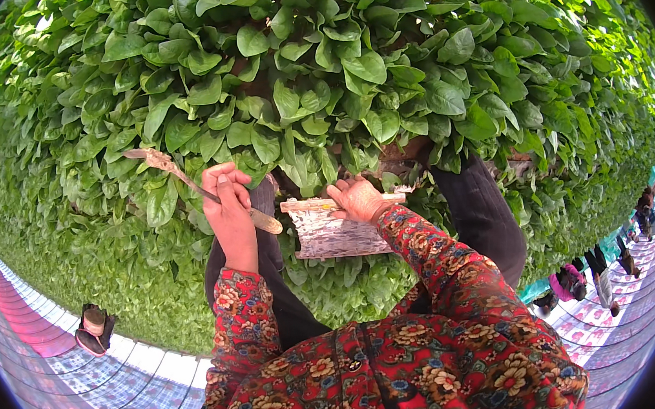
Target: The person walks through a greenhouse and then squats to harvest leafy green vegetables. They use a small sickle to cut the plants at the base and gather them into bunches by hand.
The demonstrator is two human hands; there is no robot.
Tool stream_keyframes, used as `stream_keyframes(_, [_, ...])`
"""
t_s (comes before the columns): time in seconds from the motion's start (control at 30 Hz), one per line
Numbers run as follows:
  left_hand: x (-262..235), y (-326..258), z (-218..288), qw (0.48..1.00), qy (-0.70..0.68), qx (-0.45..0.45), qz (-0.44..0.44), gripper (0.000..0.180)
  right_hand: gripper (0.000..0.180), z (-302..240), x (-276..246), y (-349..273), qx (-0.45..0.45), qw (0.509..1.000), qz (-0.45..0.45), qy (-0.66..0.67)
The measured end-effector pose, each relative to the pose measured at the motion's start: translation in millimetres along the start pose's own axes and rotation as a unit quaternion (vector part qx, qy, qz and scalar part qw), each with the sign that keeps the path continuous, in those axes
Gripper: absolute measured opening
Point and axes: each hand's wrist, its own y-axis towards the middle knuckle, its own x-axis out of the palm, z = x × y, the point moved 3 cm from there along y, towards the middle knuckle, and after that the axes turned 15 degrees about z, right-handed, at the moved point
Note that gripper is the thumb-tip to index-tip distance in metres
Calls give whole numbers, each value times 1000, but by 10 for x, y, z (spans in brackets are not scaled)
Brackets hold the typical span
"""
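My left hand (228, 206) is closed around a small digging tool (184, 177). Its soil-caked metal blade points to the far left, and the stub of its wooden handle sticks out below my palm. My right hand (360, 200) grips the far edge of a low, weathered wooden stool (338, 237) between my legs, fingers curled at its rim. Just beyond it stand leafy green plants (366, 71) that look like spinach. The leaves near the stool's far edge touch or nearly touch my right fingers; which one, I cannot tell.
Dense greens spread ahead and to both sides, with bits of brown soil (405, 152) showing near my right knee. Patterned cloth sheeting (123, 378) borders the bed at the lower left. A person in dark clothes (95, 329) is there, and several more people (568, 282) are at the right.
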Motion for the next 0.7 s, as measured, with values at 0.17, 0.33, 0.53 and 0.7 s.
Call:
stream_keyframes(0.17, [-23, 178, 39, 999, 22, 37, -6, 21, 50, 192, -141, -264, 71, 996, -36, -30])
stream_keyframes(0.33, [-102, 398, 98, 998, 12, 59, -23, 22, 44, 172, -110, -265, 24, 999, -22, -9])
stream_keyframes(0.53, [62, 545, 219, 998, -10, 55, -39, 24, 41, 203, -40, -300, -2, 1000, 13, -3])
stream_keyframes(0.7, [181, 572, 415, 991, -23, 116, -66, 24, 40, 202, -56, -327, -14, 1000, 16, -14])
